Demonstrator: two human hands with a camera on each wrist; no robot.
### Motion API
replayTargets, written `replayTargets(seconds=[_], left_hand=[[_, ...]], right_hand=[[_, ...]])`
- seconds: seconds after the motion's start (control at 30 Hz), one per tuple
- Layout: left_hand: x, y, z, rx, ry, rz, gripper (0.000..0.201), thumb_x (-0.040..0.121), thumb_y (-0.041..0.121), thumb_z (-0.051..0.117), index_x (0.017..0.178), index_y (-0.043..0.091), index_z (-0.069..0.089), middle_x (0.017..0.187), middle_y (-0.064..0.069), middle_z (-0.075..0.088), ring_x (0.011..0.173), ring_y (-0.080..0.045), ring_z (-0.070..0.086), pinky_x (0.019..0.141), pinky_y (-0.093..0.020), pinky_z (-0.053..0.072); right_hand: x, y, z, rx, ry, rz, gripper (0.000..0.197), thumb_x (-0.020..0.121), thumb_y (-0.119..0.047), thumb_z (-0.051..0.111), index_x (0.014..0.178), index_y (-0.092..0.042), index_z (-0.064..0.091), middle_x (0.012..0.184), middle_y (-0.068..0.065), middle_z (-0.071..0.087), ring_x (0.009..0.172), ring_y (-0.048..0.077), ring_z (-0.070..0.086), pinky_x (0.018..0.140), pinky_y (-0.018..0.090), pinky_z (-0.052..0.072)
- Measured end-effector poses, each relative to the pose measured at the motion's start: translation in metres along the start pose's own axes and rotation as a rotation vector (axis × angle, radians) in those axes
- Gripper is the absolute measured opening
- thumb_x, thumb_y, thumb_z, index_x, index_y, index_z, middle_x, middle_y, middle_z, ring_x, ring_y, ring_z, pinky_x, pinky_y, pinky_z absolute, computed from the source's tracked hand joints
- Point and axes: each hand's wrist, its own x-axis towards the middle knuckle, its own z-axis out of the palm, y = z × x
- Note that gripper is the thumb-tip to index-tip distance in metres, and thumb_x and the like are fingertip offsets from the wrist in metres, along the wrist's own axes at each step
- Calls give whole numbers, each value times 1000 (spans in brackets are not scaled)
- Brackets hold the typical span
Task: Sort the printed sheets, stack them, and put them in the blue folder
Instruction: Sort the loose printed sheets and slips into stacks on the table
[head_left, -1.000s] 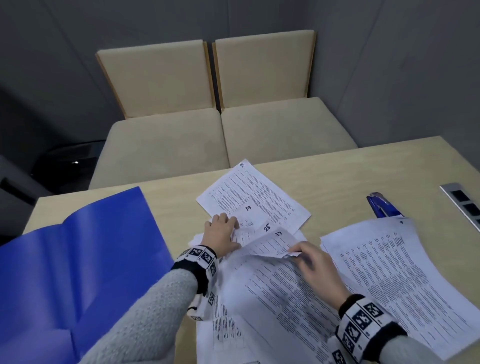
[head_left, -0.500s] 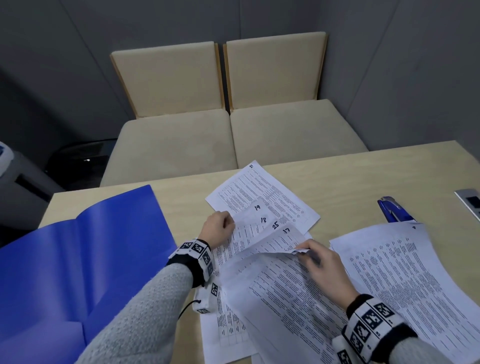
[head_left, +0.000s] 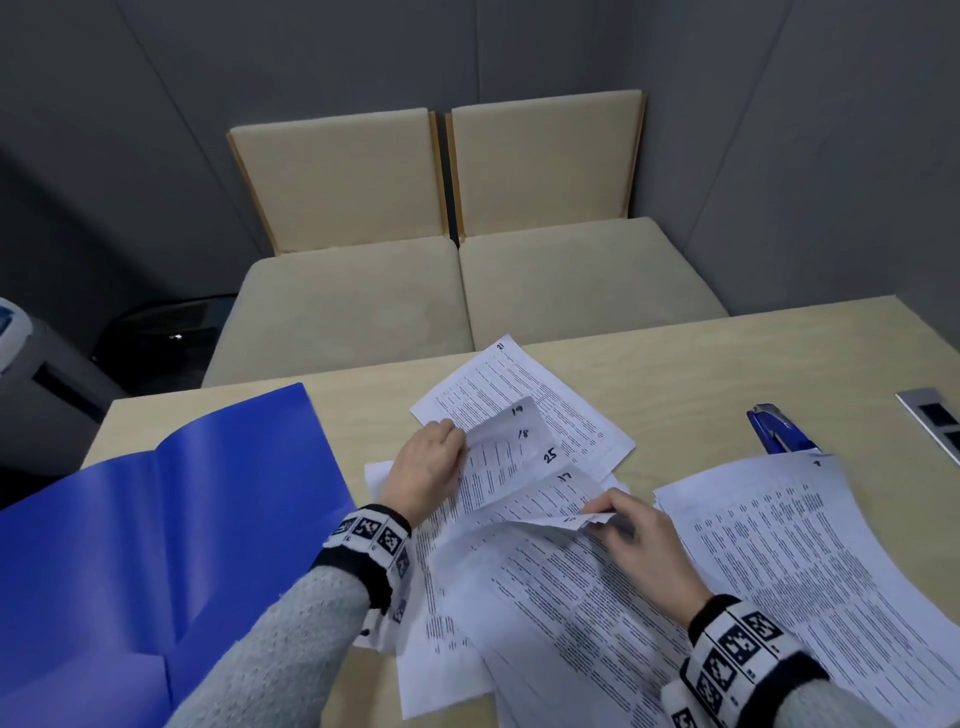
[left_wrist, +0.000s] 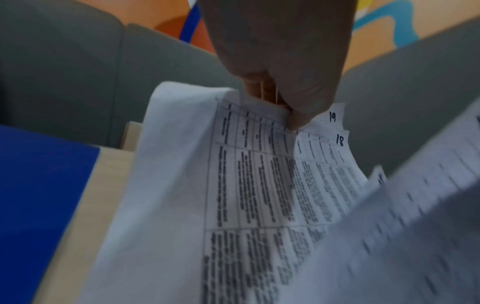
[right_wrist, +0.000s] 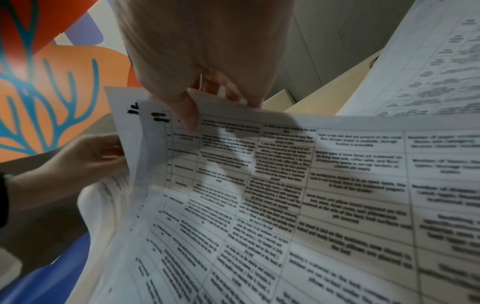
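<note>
Printed sheets with handwritten numbers lie fanned across the middle of the table (head_left: 727, 374). My left hand (head_left: 426, 467) pinches the raised top edges of the sheets marked 19 and 18 (head_left: 504, 441), with its thumb on top in the left wrist view (left_wrist: 280, 61). My right hand (head_left: 639, 540) pinches the lifted corner of the nearer sheets (right_wrist: 285, 185), just below the sheet marked 17. The sheet marked 21 (head_left: 545, 405) lies flat behind them. The blue folder (head_left: 156, 545) lies open at the left. A separate stack of sheets (head_left: 831, 571) lies at the right.
A blue stapler (head_left: 779, 431) lies behind the right stack. A metal socket panel (head_left: 935, 415) is set in the table at the far right. Two beige chairs (head_left: 363, 312) stand beyond the far edge. A grey machine (head_left: 31, 374) stands left of the table.
My left hand has lifted the edges of sheets 19 and 18 off the pile, so they curl upward. My right hand still holds its corner, raised slightly.
</note>
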Motion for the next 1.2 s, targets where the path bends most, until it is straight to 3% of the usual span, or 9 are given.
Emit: replayTargets(seconds=[0.17, 0.3, 0.47, 0.53, 0.6, 0.77, 0.9, 1.0, 1.2], left_hand=[[18, 4, -74, 21, 224, -60, 19, 92, 17, 45, 82, 1, 48, 81, -13, 47, 53, -26, 44, 44, -33, 32], [41, 16, -142, 134, 455, 14, 11, 87, 1, 61, 80, -2, 54, 81, -15, 53, 54, -18, 41, 54, -18, 23], [69, 39, -198, -46, 620, 111, 7, 91, 6, 57, 94, 1, 59, 84, -6, 56, 66, -12, 48, 57, -17, 36], [78, 45, -209, -264, 638, 59, 22, 91, 12, 60, 112, 15, 56, 87, 7, 55, 64, -8, 54, 60, -13, 45], [84, 46, -212, -446, 593, 20, 30, 91, 15, 62, 115, 28, 53, 86, 14, 54, 70, -6, 59, 64, -12, 48], [89, 34, -175, -589, 319, -193, 7, 91, 17, 62, 84, 16, 62, 73, 10, 58, 59, 10, 54, 58, -7, 41], [75, 24, -124, -698, 21, -433, 15, 92, 23, 61, 79, 16, 61, 73, 0, 64, 57, -3, 59, 54, -19, 47], [59, 22, -87, -782, -122, -552, 15, 90, 21, 64, 89, 6, 63, 85, -10, 69, 70, -20, 67, 65, -33, 56], [37, 14, -39, -830, -263, -614, 14, 87, 23, 68, 88, 10, 63, 94, -13, 72, 71, -21, 71, 64, -32, 57]], right_hand=[[-5, -6, -5, 38, -7, 23, 32, 85, 4, 56, 83, -26, 65, 84, -11, 69, 80, 11, 65, 67, 26, 50], [-7, -16, -10, 132, -8, 48, 26, 84, 5, 62, 80, -21, 67, 84, -6, 71, 79, 11, 66, 69, 27, 52], [-7, -41, -31, 244, -37, -9, 16, 81, 8, 63, 83, -8, 67, 79, -6, 70, 63, -2, 59, 62, 13, 45], [-5, -50, -41, 247, -35, -35, 21, 81, 8, 62, 82, -12, 68, 79, 2, 68, 65, 4, 58, 64, 16, 44], [-4, -60, -52, 234, -38, -65, 25, 80, 10, 60, 81, -14, 68, 80, 6, 66, 64, 5, 55, 63, 17, 42], [0, -77, -71, 223, -86, -103, 28, 80, 7, 62, 78, -20, 68, 83, 18, 64, 72, 18, 54, 68, 29, 41], [0, -79, -70, 261, -147, -112, 16, 74, -3, 63, 76, -19, 67, 77, 17, 61, 67, 15, 49, 65, 24, 37], [-4, -72, -64, 323, -183, -99, 9, 82, 3, 64, 80, -6, 64, 69, 0, 58, 63, 5, 49, 62, 15, 37], [2, -52, -48, 358, -198, 4, 6, 87, -6, 63, 84, -3, 59, 68, -3, 58, 65, 8, 53, 63, 18, 40]])
